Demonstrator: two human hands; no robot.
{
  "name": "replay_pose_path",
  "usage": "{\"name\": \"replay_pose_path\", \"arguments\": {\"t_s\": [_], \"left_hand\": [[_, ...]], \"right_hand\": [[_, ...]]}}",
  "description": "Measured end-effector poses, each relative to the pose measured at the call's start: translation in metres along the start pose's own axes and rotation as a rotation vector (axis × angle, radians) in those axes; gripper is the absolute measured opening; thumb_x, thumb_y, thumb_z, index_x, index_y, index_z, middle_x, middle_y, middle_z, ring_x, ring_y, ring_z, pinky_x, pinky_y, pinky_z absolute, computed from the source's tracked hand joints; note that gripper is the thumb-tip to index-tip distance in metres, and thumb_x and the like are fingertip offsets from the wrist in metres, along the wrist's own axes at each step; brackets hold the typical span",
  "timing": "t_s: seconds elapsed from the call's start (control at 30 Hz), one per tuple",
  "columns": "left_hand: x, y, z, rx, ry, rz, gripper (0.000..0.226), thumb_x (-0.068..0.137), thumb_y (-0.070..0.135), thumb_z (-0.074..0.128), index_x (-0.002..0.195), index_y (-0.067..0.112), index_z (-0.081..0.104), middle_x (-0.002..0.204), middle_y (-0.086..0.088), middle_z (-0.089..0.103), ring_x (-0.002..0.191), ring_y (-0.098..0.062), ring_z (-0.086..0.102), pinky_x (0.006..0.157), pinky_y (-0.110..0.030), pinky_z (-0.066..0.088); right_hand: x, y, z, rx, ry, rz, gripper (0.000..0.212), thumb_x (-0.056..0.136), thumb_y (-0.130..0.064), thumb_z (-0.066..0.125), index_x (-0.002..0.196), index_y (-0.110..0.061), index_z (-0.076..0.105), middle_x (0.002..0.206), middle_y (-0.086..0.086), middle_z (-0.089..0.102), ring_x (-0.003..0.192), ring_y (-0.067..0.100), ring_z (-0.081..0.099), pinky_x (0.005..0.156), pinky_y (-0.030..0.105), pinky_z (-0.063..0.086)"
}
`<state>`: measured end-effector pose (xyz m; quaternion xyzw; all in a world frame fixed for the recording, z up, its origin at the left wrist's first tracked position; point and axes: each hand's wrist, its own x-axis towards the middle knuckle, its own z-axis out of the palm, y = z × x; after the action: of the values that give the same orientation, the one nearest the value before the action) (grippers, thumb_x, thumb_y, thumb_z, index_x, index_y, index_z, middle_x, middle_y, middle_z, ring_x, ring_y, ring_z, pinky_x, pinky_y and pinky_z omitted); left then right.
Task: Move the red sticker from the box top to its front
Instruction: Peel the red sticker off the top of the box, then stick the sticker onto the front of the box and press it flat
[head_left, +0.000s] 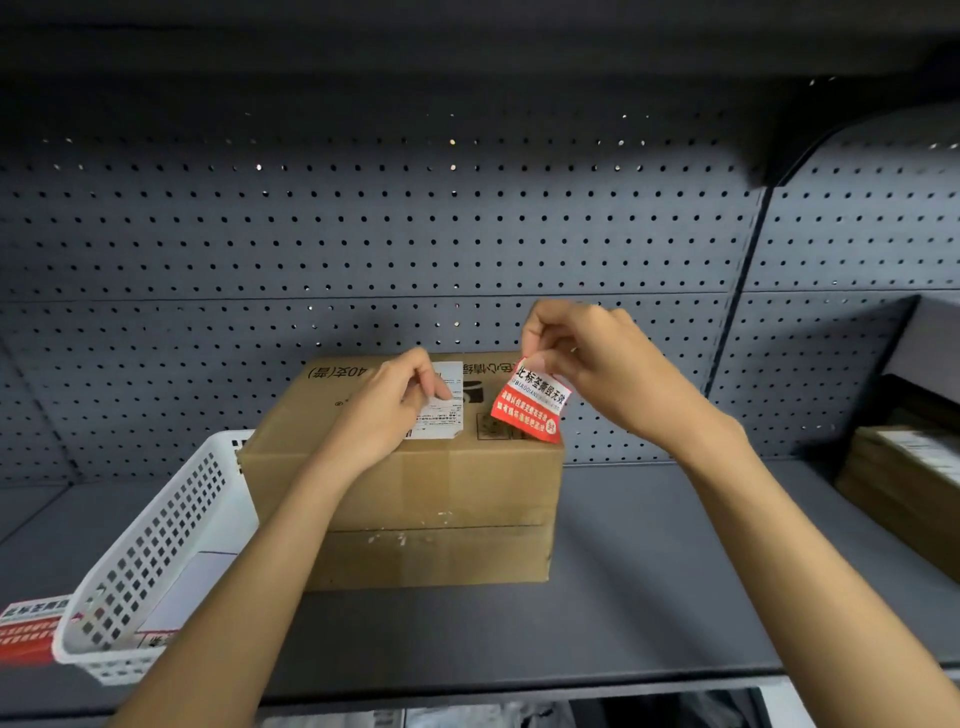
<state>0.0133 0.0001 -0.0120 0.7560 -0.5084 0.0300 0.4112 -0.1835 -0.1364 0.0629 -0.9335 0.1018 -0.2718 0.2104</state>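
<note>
A brown cardboard box (426, 499) stands on a dark grey shelf. My right hand (597, 364) pinches the top corner of the red and white sticker (532, 405), which hangs curled above the box's top right edge; whether its lower edge still touches the box I cannot tell. My left hand (395, 405) rests on the box top, with its fingertips pressing on a white shipping label (441, 410). The box front, facing me, is bare cardboard with a horizontal seam.
A white perforated plastic basket (150, 551) leans against the box's left side. More red stickers (31, 626) lie at the far left. Another cardboard box (904, 478) stands at the right. A pegboard wall (415, 234) backs the shelf (649, 571).
</note>
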Motion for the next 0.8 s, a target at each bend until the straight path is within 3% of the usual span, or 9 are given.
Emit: {"name": "replay_pose_path", "arguments": {"t_s": [0.1, 0.23, 0.3, 0.4, 0.47, 0.57, 0.7, 0.8], "left_hand": [[-0.002, 0.004, 0.003, 0.015, 0.025, 0.005, 0.026, 0.099, 0.002, 0.047, 0.081, 0.018, 0.039, 0.097, 0.008, 0.069, 0.095, -0.004, 0.063, 0.079, -0.032, 0.049], [-0.009, 0.022, 0.0, 0.026, 0.203, 0.106, 0.01, 0.099, 0.014, 0.053, 0.098, 0.016, 0.043, 0.101, 0.005, 0.066, 0.093, -0.015, 0.066, 0.08, -0.041, 0.057], [-0.023, 0.035, -0.003, -0.116, 0.264, 0.168, 0.012, 0.099, 0.025, 0.052, 0.102, 0.014, 0.049, 0.099, 0.003, 0.065, 0.093, -0.013, 0.064, 0.081, -0.036, 0.056], [-0.056, 0.05, -0.003, -0.317, 0.186, 0.228, 0.021, 0.094, 0.038, 0.05, 0.099, 0.018, 0.055, 0.096, 0.008, 0.066, 0.092, -0.01, 0.065, 0.078, -0.024, 0.051], [-0.076, 0.048, 0.006, -0.327, 0.156, 0.223, 0.019, 0.09, 0.038, 0.06, 0.096, 0.02, 0.055, 0.09, 0.013, 0.065, 0.085, -0.009, 0.066, 0.072, -0.019, 0.051], [-0.096, 0.032, 0.019, -0.337, 0.249, 0.159, 0.014, 0.089, 0.022, 0.068, 0.089, 0.019, 0.055, 0.079, 0.011, 0.063, 0.074, -0.008, 0.063, 0.065, -0.015, 0.048], [-0.124, 0.013, 0.028, -0.4, 0.306, 0.066, 0.012, 0.095, 0.012, 0.062, 0.086, 0.016, 0.054, 0.084, 0.003, 0.061, 0.074, -0.012, 0.06, 0.066, -0.014, 0.045], [-0.137, 0.004, 0.032, -0.464, 0.368, -0.026, 0.011, 0.095, 0.015, 0.058, 0.088, 0.017, 0.049, 0.078, -0.001, 0.057, 0.068, -0.011, 0.056, 0.063, -0.017, 0.045]], "right_hand": [[-0.006, -0.009, -0.005, 0.044, 0.093, -0.024, 0.014, 0.093, -0.009, 0.062, 0.084, -0.02, 0.059, 0.075, -0.008, 0.068, 0.075, 0.011, 0.066, 0.07, 0.036, 0.051], [-0.013, -0.028, -0.005, 0.042, 0.08, -0.038, 0.011, 0.095, -0.012, 0.062, 0.088, -0.02, 0.06, 0.076, -0.012, 0.066, 0.076, 0.005, 0.065, 0.068, 0.033, 0.051], [-0.018, -0.036, 0.0, 0.028, 0.039, -0.038, 0.009, 0.095, -0.013, 0.062, 0.089, -0.019, 0.06, 0.079, -0.011, 0.067, 0.08, 0.009, 0.067, 0.069, 0.038, 0.055], [-0.025, -0.044, 0.017, -0.005, -0.008, -0.061, 0.011, 0.093, -0.013, 0.063, 0.09, -0.022, 0.059, 0.08, -0.011, 0.068, 0.081, 0.016, 0.068, 0.074, 0.047, 0.056], [-0.029, -0.049, 0.033, -0.03, -0.05, -0.084, 0.014, 0.092, -0.012, 0.063, 0.089, -0.025, 0.057, 0.078, -0.012, 0.067, 0.08, 0.016, 0.067, 0.074, 0.047, 0.056], [-0.037, -0.051, 0.057, -0.025, -0.124, -0.113, 0.015, 0.092, -0.014, 0.063, 0.091, -0.027, 0.055, 0.084, -0.008, 0.069, 0.082, 0.017, 0.066, 0.074, 0.047, 0.055], [-0.047, -0.05, 0.088, 0.092, -0.157, -0.077, 0.025, 0.091, -0.011, 0.066, 0.104, -0.026, 0.051, 0.1, -0.01, 0.063, 0.083, -0.001, 0.06, 0.078, 0.031, 0.054], [-0.057, -0.042, 0.108, 0.096, -0.096, -0.01, 0.033, 0.088, -0.011, 0.069, 0.11, -0.027, 0.05, 0.103, -0.015, 0.055, 0.083, -0.003, 0.055, 0.078, 0.031, 0.053]]}}
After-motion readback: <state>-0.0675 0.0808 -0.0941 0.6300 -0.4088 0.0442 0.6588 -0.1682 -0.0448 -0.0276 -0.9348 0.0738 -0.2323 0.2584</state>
